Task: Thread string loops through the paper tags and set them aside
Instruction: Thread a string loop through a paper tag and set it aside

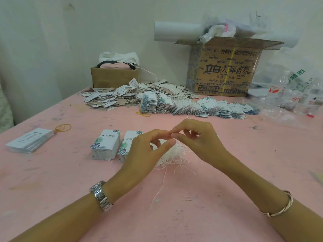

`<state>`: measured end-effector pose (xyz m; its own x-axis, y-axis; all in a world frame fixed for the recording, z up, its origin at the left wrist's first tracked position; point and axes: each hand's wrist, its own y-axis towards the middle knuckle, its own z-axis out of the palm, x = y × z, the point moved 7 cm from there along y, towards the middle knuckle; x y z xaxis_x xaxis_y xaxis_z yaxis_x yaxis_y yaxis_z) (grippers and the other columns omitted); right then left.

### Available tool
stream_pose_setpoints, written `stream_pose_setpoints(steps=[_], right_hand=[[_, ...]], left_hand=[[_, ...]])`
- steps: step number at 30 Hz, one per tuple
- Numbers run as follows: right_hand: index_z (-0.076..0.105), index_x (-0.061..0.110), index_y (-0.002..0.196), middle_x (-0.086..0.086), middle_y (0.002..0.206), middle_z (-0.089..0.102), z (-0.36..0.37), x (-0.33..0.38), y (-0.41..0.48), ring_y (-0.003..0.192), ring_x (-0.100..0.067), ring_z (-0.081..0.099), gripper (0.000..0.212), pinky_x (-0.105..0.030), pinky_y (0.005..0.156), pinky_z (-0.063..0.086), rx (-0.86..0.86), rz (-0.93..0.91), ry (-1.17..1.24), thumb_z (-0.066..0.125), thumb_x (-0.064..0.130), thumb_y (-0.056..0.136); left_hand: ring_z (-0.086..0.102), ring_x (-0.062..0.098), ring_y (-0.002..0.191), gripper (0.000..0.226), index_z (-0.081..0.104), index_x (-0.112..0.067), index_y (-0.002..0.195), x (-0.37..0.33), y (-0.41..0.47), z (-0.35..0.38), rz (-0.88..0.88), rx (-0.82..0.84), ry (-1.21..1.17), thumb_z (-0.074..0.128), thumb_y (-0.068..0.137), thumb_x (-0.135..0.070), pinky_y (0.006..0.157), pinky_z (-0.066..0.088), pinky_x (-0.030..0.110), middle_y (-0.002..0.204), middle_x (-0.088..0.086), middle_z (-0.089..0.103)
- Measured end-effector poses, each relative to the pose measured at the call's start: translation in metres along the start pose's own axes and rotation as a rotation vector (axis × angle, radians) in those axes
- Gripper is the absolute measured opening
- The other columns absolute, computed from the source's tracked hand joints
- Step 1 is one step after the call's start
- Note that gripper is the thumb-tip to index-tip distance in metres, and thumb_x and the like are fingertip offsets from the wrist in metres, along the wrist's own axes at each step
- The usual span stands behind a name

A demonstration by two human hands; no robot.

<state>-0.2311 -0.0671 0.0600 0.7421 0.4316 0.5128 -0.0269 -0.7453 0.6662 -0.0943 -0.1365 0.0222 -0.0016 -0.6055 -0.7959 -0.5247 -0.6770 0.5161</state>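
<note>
1. Fingers first: both hands meet just above the white string bundle (174, 154) in the middle of the surface. The right hand (195, 137) has thumb and forefinger pinched tight on a strand at the top of the bundle. The left hand (145, 147) is curled, its thumb tip touching the bundle. I can't tell if the left fingers (162, 133) actually hold a strand.
2. One loose string (160, 187) trails from the bundle toward the camera.
3. Two unthreaded tag stacks (106, 145) sit just left of the left hand, and the nearer one is partly hidden behind it.
4. Finished tags (192, 107) lie fanned in a row farther back, with a messier tag heap (113, 96) behind them to the left.
5. The pink surface (61, 180) is scuffed and paint-specked, and it's pushed up against a plain whitish wall (52, 41).
6. At far left there's a white card stack (29, 140) with yellow rubber bands (63, 128) beside it.
7. At the back stand a small box (113, 75) stuffed with cloth and a big carton (225, 70) topped with plastic bags. A paper roll (176, 31) lies behind the carton, and plastic bottles (277, 88) are off to its right.
8. The carton has big characters starting 立白 and ending 香氛, plus a barcode. The tags look like 伟宸服饰 over green leaf prints. The card text is too small to read.
9. There's a steel watch (101, 195) on the left wrist and a bangle (279, 205) on the right.
</note>
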Motion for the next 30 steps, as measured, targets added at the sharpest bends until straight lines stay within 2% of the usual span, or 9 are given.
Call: stream_pose_setpoints(steps=[5, 10, 13, 18, 20, 22, 25, 27, 30], right_hand=[[0.075, 0.015, 0.091, 0.013, 0.075, 0.064, -0.002, 0.001, 0.0, 0.059, -0.009, 0.044, 0.008, -0.014, 0.059, 0.033, -0.025, -0.012, -0.037, 0.075, 0.009, 0.085], [0.075, 0.011, 0.096, 0.003, 0.079, 0.066, -0.004, -0.004, 0.0, 0.061, -0.007, 0.042, 0.009, -0.017, 0.061, 0.033, 0.057, -0.062, -0.231, 0.072, 0.01, 0.088], [0.075, 0.012, 0.094, 0.003, 0.08, 0.068, -0.009, -0.013, 0.001, 0.061, -0.008, 0.043, 0.006, -0.015, 0.061, 0.033, 0.051, -0.023, -0.208, 0.071, 0.01, 0.089], [0.068, 0.022, 0.085, 0.019, 0.071, 0.06, -0.028, -0.041, 0.0, 0.058, -0.006, 0.038, 0.009, -0.019, 0.056, 0.035, -0.048, 0.216, 0.003, 0.067, 0.016, 0.092], [0.068, 0.02, 0.084, 0.017, 0.069, 0.06, -0.035, -0.046, 0.001, 0.064, -0.014, 0.044, 0.009, -0.023, 0.06, 0.039, -0.112, 0.278, 0.124, 0.067, 0.016, 0.092], [0.068, 0.016, 0.083, 0.011, 0.07, 0.063, -0.039, -0.046, 0.001, 0.067, -0.011, 0.051, 0.009, -0.019, 0.063, 0.042, -0.179, 0.317, 0.26, 0.067, 0.013, 0.091], [0.065, 0.012, 0.079, 0.009, 0.069, 0.063, -0.041, -0.045, 0.002, 0.06, -0.005, 0.043, 0.015, -0.015, 0.056, 0.034, -0.27, 0.379, 0.46, 0.061, 0.011, 0.094], [0.064, 0.011, 0.079, 0.007, 0.072, 0.063, -0.042, -0.045, 0.003, 0.065, -0.007, 0.046, 0.019, -0.019, 0.059, 0.035, -0.32, 0.404, 0.61, 0.055, 0.01, 0.096], [0.061, 0.014, 0.082, 0.002, 0.081, 0.072, -0.039, -0.045, 0.005, 0.076, -0.011, 0.065, 0.018, -0.021, 0.065, 0.046, -0.34, 0.462, 0.881, 0.049, 0.012, 0.095]], left_hand=[[0.05, 0.0, 0.06, 0.005, 0.075, -0.024, 0.086, 0.009, 0.006, 0.0, -0.065, -0.013, -0.082, 0.078, 0.082, -0.024, 0.058, 0.038, 0.013, 0.072, -0.019, 0.069], [0.054, 0.006, 0.067, 0.003, 0.073, -0.02, 0.083, 0.011, 0.01, -0.003, -0.096, -0.028, -0.151, 0.074, 0.086, -0.02, 0.058, 0.041, 0.015, 0.076, -0.007, 0.072], [0.055, 0.003, 0.068, 0.004, 0.072, -0.021, 0.084, 0.01, 0.011, -0.005, -0.102, -0.049, -0.187, 0.072, 0.088, -0.021, 0.058, 0.042, 0.013, 0.081, -0.003, 0.073], [0.058, 0.004, 0.073, 0.003, 0.071, -0.02, 0.089, 0.011, 0.011, -0.009, -0.106, -0.074, -0.208, 0.07, 0.089, -0.023, 0.062, 0.044, 0.011, 0.086, 0.001, 0.073], [0.058, 0.006, 0.073, 0.003, 0.071, -0.021, 0.089, 0.011, 0.011, -0.008, -0.106, -0.058, -0.197, 0.07, 0.089, -0.024, 0.061, 0.044, 0.012, 0.086, 0.0, 0.073], [0.055, 0.005, 0.07, 0.002, 0.072, -0.023, 0.088, 0.012, 0.011, -0.006, -0.096, -0.022, -0.163, 0.071, 0.088, -0.024, 0.06, 0.043, 0.015, 0.081, -0.005, 0.071], [0.049, -0.002, 0.06, 0.003, 0.072, -0.026, 0.086, 0.009, 0.008, 0.0, -0.014, 0.071, 0.005, 0.072, 0.088, -0.024, 0.059, 0.036, 0.01, 0.072, -0.024, 0.064], [0.05, -0.001, 0.067, 0.003, 0.073, -0.03, 0.086, 0.008, 0.005, 0.006, 0.041, 0.135, 0.13, 0.073, 0.087, -0.027, 0.063, 0.035, 0.008, 0.077, -0.026, 0.065], [0.05, 0.004, 0.079, 0.006, 0.071, -0.036, 0.089, 0.011, 0.002, 0.014, 0.048, 0.204, 0.237, 0.074, 0.086, -0.032, 0.07, 0.038, 0.012, 0.086, -0.027, 0.066]])
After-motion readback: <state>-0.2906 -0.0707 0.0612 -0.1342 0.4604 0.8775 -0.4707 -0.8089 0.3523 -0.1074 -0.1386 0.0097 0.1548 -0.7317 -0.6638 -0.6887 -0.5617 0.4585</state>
